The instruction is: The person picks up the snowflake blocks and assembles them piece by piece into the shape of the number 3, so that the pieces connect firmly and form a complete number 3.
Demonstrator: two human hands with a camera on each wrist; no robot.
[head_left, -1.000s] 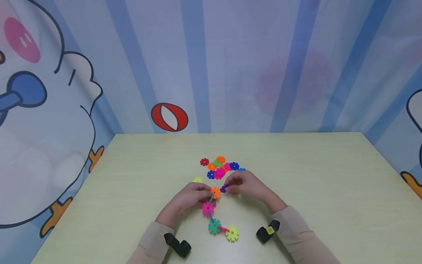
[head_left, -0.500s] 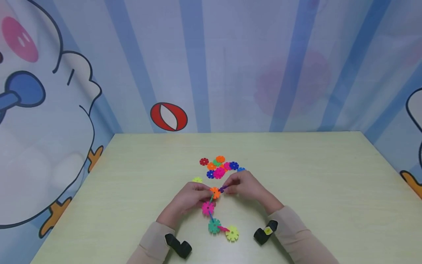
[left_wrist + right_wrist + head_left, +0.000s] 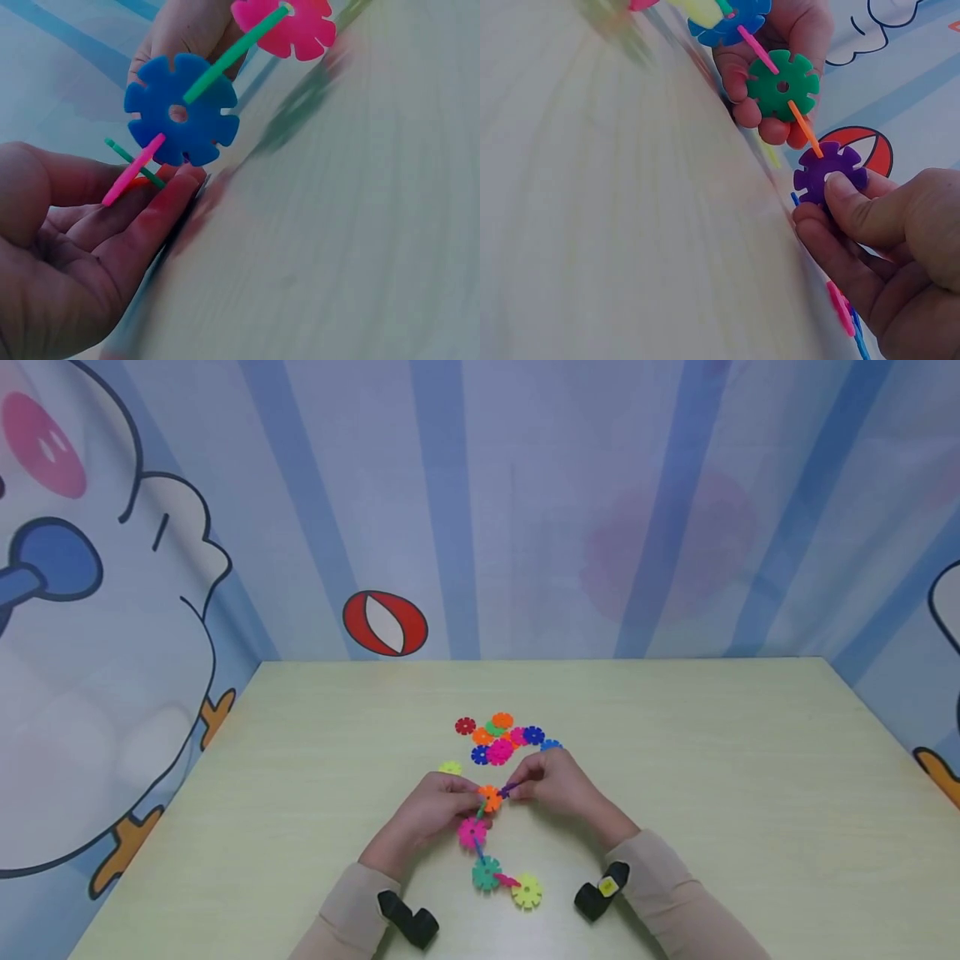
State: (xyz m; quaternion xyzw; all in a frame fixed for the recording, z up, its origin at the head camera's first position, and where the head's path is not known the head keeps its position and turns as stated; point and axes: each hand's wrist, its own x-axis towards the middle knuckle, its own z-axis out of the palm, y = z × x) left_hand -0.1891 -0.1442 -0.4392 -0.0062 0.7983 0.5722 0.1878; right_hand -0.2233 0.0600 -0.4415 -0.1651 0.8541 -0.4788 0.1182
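My left hand (image 3: 433,806) grips a linked chain of notched plastic discs by its orange disc (image 3: 491,798). Below it hang a pink disc (image 3: 472,833), a teal disc (image 3: 487,873) and a yellow disc (image 3: 527,892), joined by discs seen edge-on. My right hand (image 3: 561,785) pinches a purple disc (image 3: 826,171) between thumb and fingers, right at the orange disc's edge. In the right wrist view the green disc (image 3: 781,86) sits before the left fingers, with the orange one edge-on between it and the purple. A blue disc (image 3: 180,109) fills the left wrist view's middle.
Behind the hands lies a loose group of discs on the pale table (image 3: 712,735), among them a dark red disc (image 3: 465,726), a magenta disc (image 3: 499,752) and a blue disc (image 3: 533,735). Another yellow disc (image 3: 451,767) lies just behind the left hand. A printed backdrop (image 3: 540,527) stands beyond.
My right hand has moved slightly left, bringing the purple disc up to the orange disc's edge and turning it more edge-on in the head view. The left hand has stayed nearly still.
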